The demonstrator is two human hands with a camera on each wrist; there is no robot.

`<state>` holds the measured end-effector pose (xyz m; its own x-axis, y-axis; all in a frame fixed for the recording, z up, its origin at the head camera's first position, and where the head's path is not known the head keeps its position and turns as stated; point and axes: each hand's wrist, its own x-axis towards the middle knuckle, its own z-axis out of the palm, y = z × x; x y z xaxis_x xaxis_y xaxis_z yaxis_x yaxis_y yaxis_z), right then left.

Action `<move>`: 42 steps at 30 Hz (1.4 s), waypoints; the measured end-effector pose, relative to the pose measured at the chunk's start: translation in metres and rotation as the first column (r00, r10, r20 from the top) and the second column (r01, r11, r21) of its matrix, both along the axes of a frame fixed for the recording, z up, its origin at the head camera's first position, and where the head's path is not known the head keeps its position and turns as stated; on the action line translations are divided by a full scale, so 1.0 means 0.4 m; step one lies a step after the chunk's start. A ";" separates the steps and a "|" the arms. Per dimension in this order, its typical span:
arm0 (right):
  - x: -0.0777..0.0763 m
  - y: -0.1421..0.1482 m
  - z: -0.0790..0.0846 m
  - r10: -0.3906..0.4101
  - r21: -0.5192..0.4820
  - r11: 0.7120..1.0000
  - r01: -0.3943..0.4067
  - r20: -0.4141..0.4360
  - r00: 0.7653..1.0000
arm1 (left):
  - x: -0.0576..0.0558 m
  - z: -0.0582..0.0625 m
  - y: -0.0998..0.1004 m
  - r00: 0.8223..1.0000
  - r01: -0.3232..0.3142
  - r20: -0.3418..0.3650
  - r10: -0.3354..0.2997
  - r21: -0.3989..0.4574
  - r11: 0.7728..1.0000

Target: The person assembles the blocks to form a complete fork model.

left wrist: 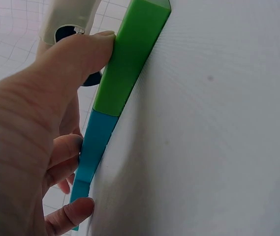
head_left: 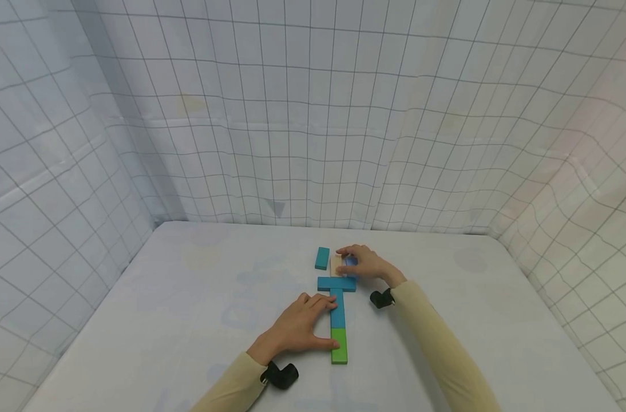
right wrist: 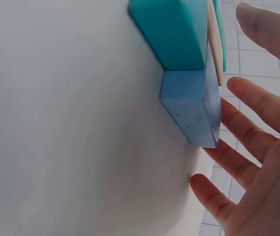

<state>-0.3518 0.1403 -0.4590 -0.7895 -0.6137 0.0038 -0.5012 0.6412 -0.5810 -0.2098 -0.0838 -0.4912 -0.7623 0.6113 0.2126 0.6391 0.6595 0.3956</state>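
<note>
Flat blocks lie on the table. A green block (head_left: 339, 353) is nearest, a blue block (head_left: 337, 317) continues its line, and another blue block (head_left: 325, 284) lies crosswise at the far end. Beyond it are a pale wooden block (head_left: 335, 269) and a light blue block (right wrist: 186, 105) side by side. My left hand (head_left: 298, 326) touches the green block with its thumb, while its fingers reach the long blue block. Above the wooden and light blue blocks is my right hand (head_left: 368, 264), fingers spread; in the right wrist view they curve around the light blue block without visibly gripping it.
A separate teal block (head_left: 321, 258) lies left of the wooden block, with a small gap between them. The white table (head_left: 189, 297) is bounded by a grid-patterned white curtain (head_left: 302, 143) at the back and sides.
</note>
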 end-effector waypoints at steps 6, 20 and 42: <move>0.036 0.018 -0.004 0.008 -0.052 0.999 -0.011 -0.074 0.997 | 0.002 0.000 0.004 1.000 0.010 0.012 -0.010 0.004 1.000; 0.141 0.019 0.021 0.098 0.121 0.990 -0.069 -0.250 0.963 | 0.000 0.004 -0.002 1.000 -0.017 0.019 0.017 -0.025 1.000; 0.207 0.004 0.017 0.129 0.321 0.947 -0.026 -0.302 0.945 | -0.001 0.007 -0.001 0.999 -0.011 0.031 0.012 -0.033 0.999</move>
